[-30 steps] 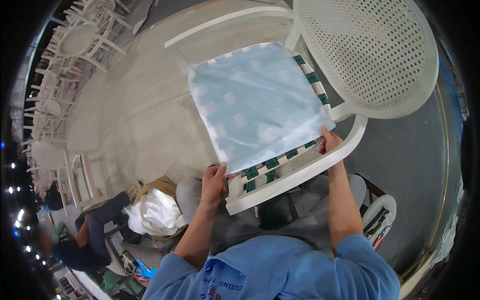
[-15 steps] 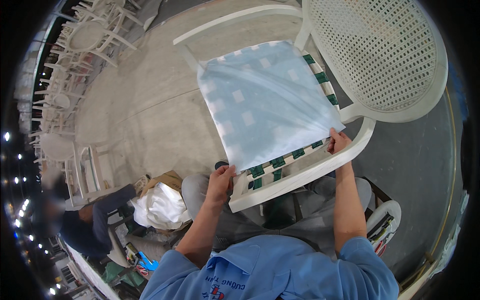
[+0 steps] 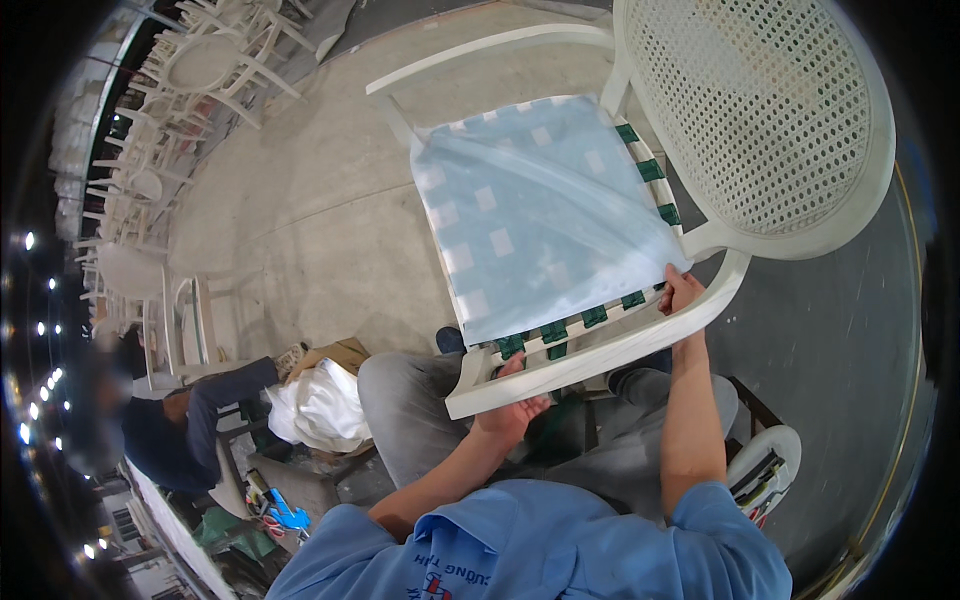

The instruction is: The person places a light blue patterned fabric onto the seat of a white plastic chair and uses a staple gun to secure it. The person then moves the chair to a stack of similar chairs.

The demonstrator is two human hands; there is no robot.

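Observation:
A white armchair (image 3: 600, 365) with an oval woven-cane back (image 3: 760, 120) stands in front of me. Green webbing straps (image 3: 595, 316) cross its seat frame, and a thin light-blue fabric sheet (image 3: 545, 215) lies over them, slightly creased toward the near right corner. My right hand (image 3: 682, 290) pinches that corner beside the armrest. Under the near armrest is my left hand (image 3: 515, 403), off the fabric, its fingers apart and partly hidden by the rail. The sheet's near left corner lies loose on the seat edge.
A white cloth bundle (image 3: 320, 405) and a person's dark sleeve (image 3: 235, 390) are at left. Tools (image 3: 285, 510) lie below them, and more tools (image 3: 765, 475) rest on a seat at my right. White chair frames (image 3: 200, 65) crowd the far left.
My left hand has let go of the sheet's near left corner and moved right, beneath the armrest. My right hand keeps its pinch. The chair appears slightly lower in view.

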